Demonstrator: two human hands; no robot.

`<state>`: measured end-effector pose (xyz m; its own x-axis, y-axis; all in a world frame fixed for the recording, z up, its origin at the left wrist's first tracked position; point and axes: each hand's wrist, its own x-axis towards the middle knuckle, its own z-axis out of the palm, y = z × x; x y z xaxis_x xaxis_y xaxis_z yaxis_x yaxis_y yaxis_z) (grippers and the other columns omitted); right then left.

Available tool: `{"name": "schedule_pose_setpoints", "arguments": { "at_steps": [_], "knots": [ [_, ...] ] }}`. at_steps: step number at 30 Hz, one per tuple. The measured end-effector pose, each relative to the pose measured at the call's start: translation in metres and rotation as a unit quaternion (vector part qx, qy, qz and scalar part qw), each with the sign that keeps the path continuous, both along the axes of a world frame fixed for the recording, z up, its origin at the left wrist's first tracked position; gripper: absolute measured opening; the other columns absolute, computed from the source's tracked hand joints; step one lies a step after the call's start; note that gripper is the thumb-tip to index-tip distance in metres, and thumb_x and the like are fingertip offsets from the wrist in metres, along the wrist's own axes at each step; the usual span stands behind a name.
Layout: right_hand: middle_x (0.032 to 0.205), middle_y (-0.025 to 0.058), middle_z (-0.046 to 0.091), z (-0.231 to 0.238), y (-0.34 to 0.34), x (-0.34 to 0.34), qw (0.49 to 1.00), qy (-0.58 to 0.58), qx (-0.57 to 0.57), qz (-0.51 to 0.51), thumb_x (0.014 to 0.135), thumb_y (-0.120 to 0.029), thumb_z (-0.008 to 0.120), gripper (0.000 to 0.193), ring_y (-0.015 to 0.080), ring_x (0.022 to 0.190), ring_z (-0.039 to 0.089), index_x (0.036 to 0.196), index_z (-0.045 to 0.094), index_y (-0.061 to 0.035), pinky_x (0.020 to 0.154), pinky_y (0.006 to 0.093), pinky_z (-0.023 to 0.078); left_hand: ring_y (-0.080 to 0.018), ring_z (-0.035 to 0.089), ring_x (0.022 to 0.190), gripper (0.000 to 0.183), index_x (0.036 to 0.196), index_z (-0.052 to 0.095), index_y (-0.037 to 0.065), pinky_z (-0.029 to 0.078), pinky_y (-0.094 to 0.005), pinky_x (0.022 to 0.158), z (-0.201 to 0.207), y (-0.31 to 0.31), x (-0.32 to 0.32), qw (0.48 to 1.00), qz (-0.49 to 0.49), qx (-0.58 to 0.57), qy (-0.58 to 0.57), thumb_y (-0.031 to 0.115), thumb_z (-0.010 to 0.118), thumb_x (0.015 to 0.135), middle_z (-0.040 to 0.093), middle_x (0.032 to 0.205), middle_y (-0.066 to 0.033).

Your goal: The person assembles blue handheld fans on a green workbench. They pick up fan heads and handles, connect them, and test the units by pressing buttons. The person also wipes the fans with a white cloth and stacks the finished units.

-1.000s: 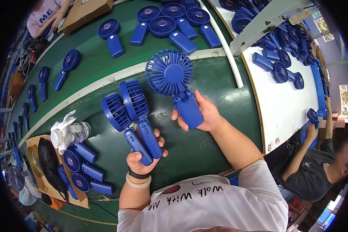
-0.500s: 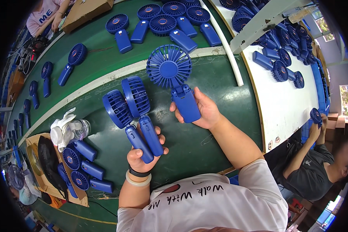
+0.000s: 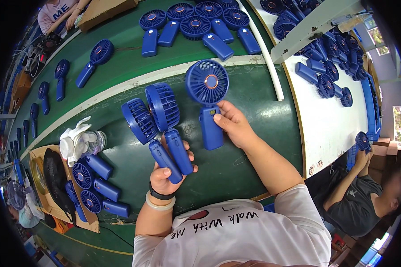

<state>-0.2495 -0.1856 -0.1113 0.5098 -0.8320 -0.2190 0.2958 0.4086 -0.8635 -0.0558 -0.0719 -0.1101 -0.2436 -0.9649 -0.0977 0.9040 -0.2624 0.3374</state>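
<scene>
The left hand (image 3: 164, 179), just below the middle of the frame, is closed around the handles of two fans (image 3: 181, 153), their heads overlapping and tilted toward the upper left. The right hand (image 3: 235, 125), at centre, grips a third fan (image 3: 212, 133) by its handle, thumb on the front near the small display; this fan is nearly upright, its grille facing the camera. All three are held above the green tabletop (image 3: 236, 178).

Bare tabletop shows below the right hand's fan and from that hand rightward to the edge beside the white board (image 3: 329, 129). Another bare stretch lies between the left pair and the gloves (image 3: 75, 141) and jar (image 3: 101, 141) at left.

Across the upper frame a pale rail (image 3: 249, 60) bounds the tabletop; beyond it, more fans lie on the belt (image 3: 124, 62). A white pipe (image 3: 273, 75) closes the upper right. At lower left, a cardboard tray (image 3: 92, 219) and loose fans (image 3: 91, 201) crowd the near edge.
</scene>
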Motion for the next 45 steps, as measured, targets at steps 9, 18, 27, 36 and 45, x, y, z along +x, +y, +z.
{"name": "schedule_pose_setpoints", "arguments": {
  "at_steps": [9, 18, 27, 36, 45],
  "knots": [
    [0.112, 0.0061, 0.052, 0.003, 0.002, -0.002, 0.997, -0.065, 0.047, 0.009, 0.085, -0.005, 0.055, 0.041, 0.0121, 0.096, 0.055, 0.124, 0.042, -0.0047, 0.083, 0.0286, 0.047, -0.0264, 0.050, 0.102, 0.074, 0.134, 0.034, 0.023, 0.051, -0.0440, 0.076, 0.002, 0.001, -0.002, 1.000, -0.001, 0.000, -0.030, 0.016, 0.067, 0.067, 0.042, 0.118, -0.0120],
    [0.108, 0.0060, 0.056, 0.013, -0.007, 0.010, 1.000, -0.018, 0.010, 0.019, 0.082, 0.001, 0.057, 0.041, 0.0127, 0.097, 0.056, 0.120, 0.044, -0.0035, 0.086, 0.0295, 0.046, -0.0271, 0.052, 0.106, 0.083, 0.132, 0.031, 0.006, 0.051, -0.0475, 0.085, 0.013, 0.002, -0.004, 0.956, 0.090, -0.004, -0.279, 0.016, 0.075, 0.063, 0.044, 0.118, -0.0120],
    [0.109, 0.0074, 0.057, 0.053, -0.042, 0.021, 0.995, -0.026, -0.092, 0.002, 0.080, 0.001, 0.059, 0.044, 0.0134, 0.097, 0.057, 0.121, 0.044, -0.0012, 0.085, 0.0301, 0.046, -0.0269, 0.050, 0.110, 0.079, 0.128, 0.034, 0.005, 0.047, -0.0503, 0.090, 0.050, -0.016, -0.004, 0.958, 0.079, -0.034, -0.275, 0.009, 0.077, 0.062, 0.043, 0.119, -0.0110],
    [0.110, 0.0070, 0.057, 0.050, -0.048, 0.013, 0.997, -0.008, -0.075, -0.009, 0.079, 0.000, 0.061, 0.049, 0.0137, 0.096, 0.057, 0.124, 0.043, 0.0003, 0.086, 0.0298, 0.046, -0.0264, 0.049, 0.111, 0.079, 0.127, 0.036, 0.005, 0.047, -0.0504, 0.091, 0.040, -0.035, 0.000, 0.968, 0.066, -0.037, -0.239, 0.007, 0.078, 0.060, 0.043, 0.119, -0.0106],
    [0.117, 0.0084, 0.054, 0.045, -0.045, 0.011, 0.994, 0.014, -0.095, -0.047, 0.078, 0.002, 0.060, 0.052, 0.0166, 0.100, 0.057, 0.127, 0.042, -0.0020, 0.091, 0.0327, 0.044, -0.0289, 0.043, 0.118, 0.088, 0.133, 0.030, 0.005, 0.048, -0.0528, 0.090, 0.046, -0.043, -0.013, 0.960, 0.071, -0.051, -0.264, 0.010, 0.078, 0.060, 0.034, 0.134, -0.0122]
  ]
}}
